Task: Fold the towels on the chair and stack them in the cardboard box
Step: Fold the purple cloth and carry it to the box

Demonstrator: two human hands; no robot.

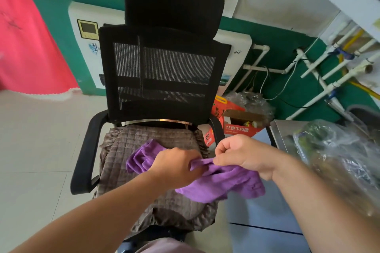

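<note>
A purple towel (pixel 224 183) hangs crumpled over the right side of the black mesh office chair (pixel 162 72), above its brown quilted seat cushion (pixel 127 166). My left hand (pixel 174 165) grips the towel's upper edge near the middle. My right hand (pixel 244 155) pinches the same edge just to the right, fingers curled. Part of the towel bunches to the left behind my left hand. An open cardboard box (pixel 242 124) with red printed sides sits on the floor behind the chair's right armrest.
A metal table (pixel 281 135) with clear plastic bags (pixel 337 158) stands at the right. White pipes (pixel 320 72) run along the green wall. A red cloth (pixel 26 47) hangs at the left over pale floor tiles.
</note>
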